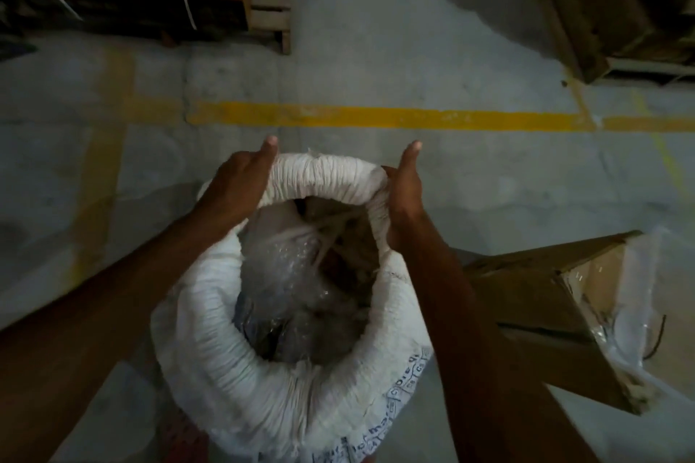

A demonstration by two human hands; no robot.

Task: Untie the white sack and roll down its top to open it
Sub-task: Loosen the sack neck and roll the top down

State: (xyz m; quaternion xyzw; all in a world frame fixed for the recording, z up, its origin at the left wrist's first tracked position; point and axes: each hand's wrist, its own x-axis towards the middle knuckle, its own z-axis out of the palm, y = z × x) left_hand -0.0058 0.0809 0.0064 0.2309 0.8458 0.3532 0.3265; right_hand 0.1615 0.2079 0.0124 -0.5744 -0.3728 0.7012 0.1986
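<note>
White sack (263, 387) stands on the concrete floor (376, 68) right below me, beside a cardboard box (545, 293). Its mouth is untied and gapes, the top rolled into a thick cuff all round, clear plastic showing inside. My left hand (240, 184) and right hand (404, 195) grip the far rim, thumbs up. I judge only a last turn remains.
</note>
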